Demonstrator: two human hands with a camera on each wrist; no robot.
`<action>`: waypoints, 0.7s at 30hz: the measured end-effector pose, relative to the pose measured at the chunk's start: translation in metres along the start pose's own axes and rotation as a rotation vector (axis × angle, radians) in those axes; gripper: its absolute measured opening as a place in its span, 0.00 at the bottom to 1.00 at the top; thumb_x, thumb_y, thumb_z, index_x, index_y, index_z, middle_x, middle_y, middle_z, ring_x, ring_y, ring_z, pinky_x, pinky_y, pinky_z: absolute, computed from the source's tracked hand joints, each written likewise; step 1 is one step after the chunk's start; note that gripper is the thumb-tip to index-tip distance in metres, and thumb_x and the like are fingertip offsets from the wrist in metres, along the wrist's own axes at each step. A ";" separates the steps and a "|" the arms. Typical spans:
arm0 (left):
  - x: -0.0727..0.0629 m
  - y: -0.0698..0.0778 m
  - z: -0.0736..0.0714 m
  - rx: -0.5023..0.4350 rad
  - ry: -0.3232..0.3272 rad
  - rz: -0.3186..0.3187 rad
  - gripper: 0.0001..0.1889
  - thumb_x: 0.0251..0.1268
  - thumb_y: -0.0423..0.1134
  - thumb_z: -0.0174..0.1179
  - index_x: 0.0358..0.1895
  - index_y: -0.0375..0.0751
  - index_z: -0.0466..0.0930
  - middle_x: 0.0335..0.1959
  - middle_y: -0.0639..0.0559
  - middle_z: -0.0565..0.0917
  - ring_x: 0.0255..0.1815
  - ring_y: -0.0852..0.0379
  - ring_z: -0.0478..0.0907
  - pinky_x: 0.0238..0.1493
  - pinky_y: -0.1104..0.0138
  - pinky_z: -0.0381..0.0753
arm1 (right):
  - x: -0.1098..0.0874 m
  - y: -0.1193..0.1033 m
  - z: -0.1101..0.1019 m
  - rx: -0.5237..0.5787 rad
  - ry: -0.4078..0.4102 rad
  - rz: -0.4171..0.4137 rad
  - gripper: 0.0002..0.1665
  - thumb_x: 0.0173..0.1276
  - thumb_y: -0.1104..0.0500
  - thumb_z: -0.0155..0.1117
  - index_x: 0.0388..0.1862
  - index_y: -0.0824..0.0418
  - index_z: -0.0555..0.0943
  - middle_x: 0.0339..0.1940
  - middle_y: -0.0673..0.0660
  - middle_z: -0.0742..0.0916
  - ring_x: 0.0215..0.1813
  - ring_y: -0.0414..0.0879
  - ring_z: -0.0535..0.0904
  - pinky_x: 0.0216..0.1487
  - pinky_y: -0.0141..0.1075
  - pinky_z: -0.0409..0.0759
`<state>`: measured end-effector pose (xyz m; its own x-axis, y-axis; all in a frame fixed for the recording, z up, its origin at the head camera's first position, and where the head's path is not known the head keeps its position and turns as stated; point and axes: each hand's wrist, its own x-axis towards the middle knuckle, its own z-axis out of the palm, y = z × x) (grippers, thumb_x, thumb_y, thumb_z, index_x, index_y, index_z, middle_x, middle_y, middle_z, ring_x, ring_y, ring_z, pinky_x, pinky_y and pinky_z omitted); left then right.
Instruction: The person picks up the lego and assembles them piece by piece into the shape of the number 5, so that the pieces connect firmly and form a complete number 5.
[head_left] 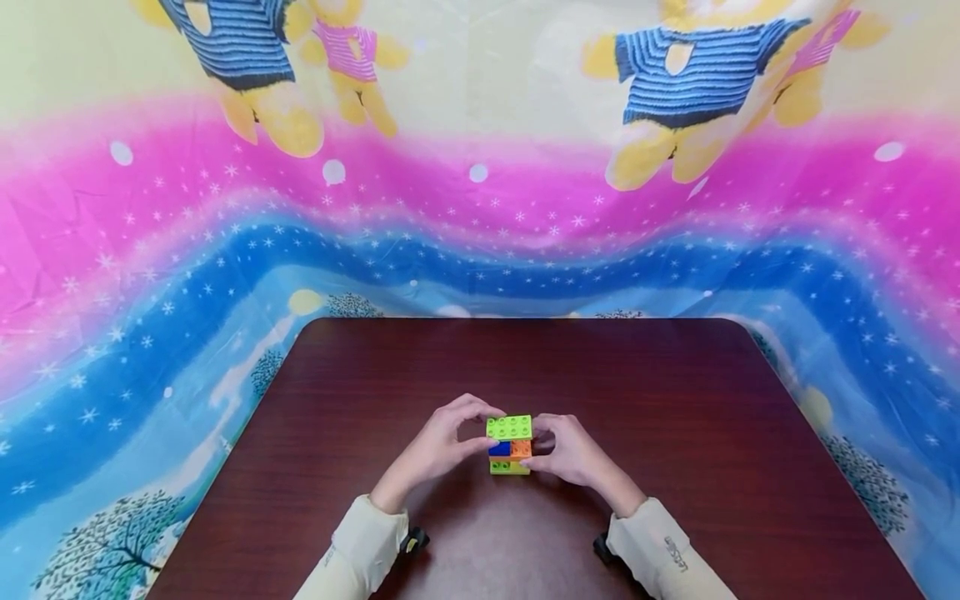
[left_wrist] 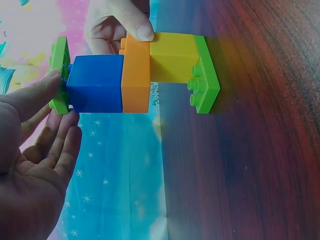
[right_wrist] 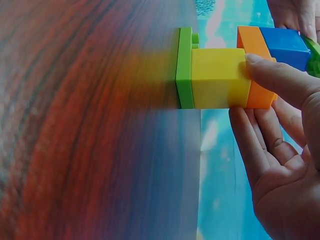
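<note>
A small tower of building bricks stands on the table. Its bottom green plate (left_wrist: 207, 80) carries a yellow brick (left_wrist: 175, 57), then an orange plate (left_wrist: 136, 82) and a blue brick (left_wrist: 95, 85). At the top, my left hand (head_left: 438, 437) pinches another green plate (head_left: 509, 427) between thumb and fingers. In the left wrist view this plate sits slightly tilted on the blue brick, whose studs show in a narrow gap. My right hand (head_left: 570, 452) grips the tower from the right, thumb and fingers around the yellow brick and orange plate where they meet.
The dark reddish wooden table (head_left: 637, 375) extends around the tower. Behind it hangs a colourful cloth (head_left: 480, 208) with bears and snowflakes. Light sleeves (head_left: 367, 533) cover both forearms, and a black device (head_left: 414, 542) sits at the left wrist.
</note>
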<state>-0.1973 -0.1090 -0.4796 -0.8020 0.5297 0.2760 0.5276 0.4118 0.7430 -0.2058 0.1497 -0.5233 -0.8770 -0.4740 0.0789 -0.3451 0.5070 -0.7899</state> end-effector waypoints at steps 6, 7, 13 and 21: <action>-0.001 -0.001 0.001 -0.022 -0.005 -0.009 0.20 0.66 0.38 0.72 0.60 0.50 0.84 0.52 0.60 0.82 0.55 0.59 0.79 0.60 0.57 0.81 | 0.000 -0.001 -0.001 0.013 -0.012 0.034 0.26 0.57 0.60 0.84 0.54 0.60 0.86 0.48 0.53 0.88 0.47 0.46 0.89 0.47 0.39 0.88; -0.001 -0.001 0.002 -0.020 -0.002 -0.005 0.20 0.66 0.38 0.72 0.60 0.50 0.84 0.52 0.59 0.82 0.55 0.59 0.79 0.60 0.57 0.81 | 0.000 -0.001 -0.001 0.013 -0.014 0.044 0.27 0.57 0.60 0.84 0.55 0.59 0.85 0.49 0.53 0.88 0.47 0.47 0.89 0.48 0.40 0.88; -0.002 0.000 0.002 0.001 -0.002 -0.010 0.19 0.65 0.40 0.72 0.60 0.51 0.84 0.51 0.60 0.82 0.54 0.59 0.80 0.59 0.59 0.82 | -0.002 -0.002 -0.003 0.008 -0.022 0.083 0.28 0.57 0.59 0.84 0.57 0.58 0.85 0.50 0.53 0.89 0.50 0.47 0.89 0.49 0.40 0.88; -0.002 -0.001 0.004 0.009 -0.004 -0.030 0.20 0.64 0.39 0.73 0.59 0.51 0.85 0.51 0.61 0.82 0.55 0.57 0.80 0.60 0.57 0.82 | -0.003 -0.003 -0.002 0.013 -0.020 0.081 0.27 0.57 0.59 0.83 0.56 0.58 0.85 0.49 0.53 0.89 0.50 0.47 0.89 0.49 0.39 0.88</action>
<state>-0.1951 -0.1076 -0.4838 -0.8168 0.5194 0.2512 0.5054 0.4342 0.7457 -0.2031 0.1511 -0.5200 -0.8949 -0.4462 0.0027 -0.2689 0.5345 -0.8012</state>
